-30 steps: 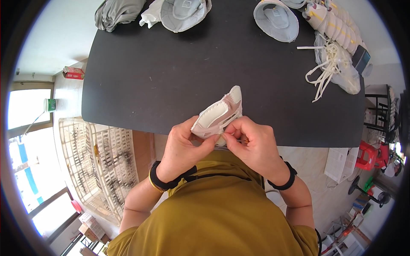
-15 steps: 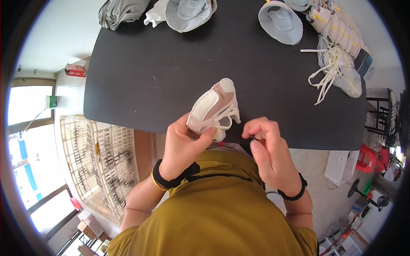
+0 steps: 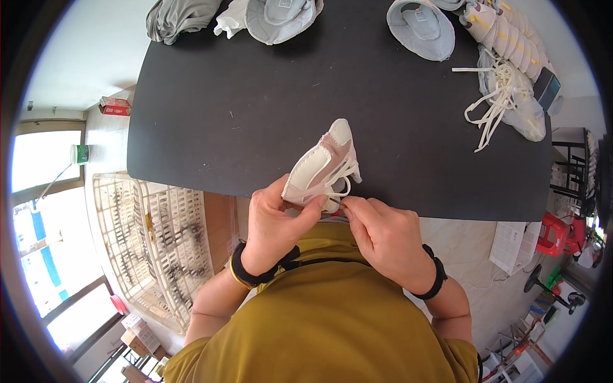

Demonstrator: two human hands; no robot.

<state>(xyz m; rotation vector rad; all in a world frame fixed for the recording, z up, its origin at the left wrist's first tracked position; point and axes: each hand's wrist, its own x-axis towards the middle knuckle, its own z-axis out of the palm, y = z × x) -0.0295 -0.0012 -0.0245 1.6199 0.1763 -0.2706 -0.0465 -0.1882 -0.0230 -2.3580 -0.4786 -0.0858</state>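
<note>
My left hand [image 3: 277, 216] is closed round the near end of a small shoe upper [image 3: 310, 167], white and dusty pink, with a white lace [image 3: 348, 170] threaded along its right side. The upper is held tilted at the near edge of the table, its toe pointing away from me. My right hand [image 3: 385, 235] pinches a thin dark tool [image 3: 336, 202], whose slim tip meets the upper beside a loop of the lace. Most of the tool is hidden in my fingers, so its exact kind does not show.
On the black table [image 3: 211, 115], grey-lined uppers [image 3: 421, 29] lie along the far edge. At the far right are stacked uppers [image 3: 501, 35], a bundle of white laces [image 3: 498, 96] and a phone [image 3: 547, 89]. A plastic crate [image 3: 150, 236] stands on the floor at left.
My right hand has moved left, from beside the upper to touching it with the thin tool. My left hand still holds the upper, which has shifted slightly.
</note>
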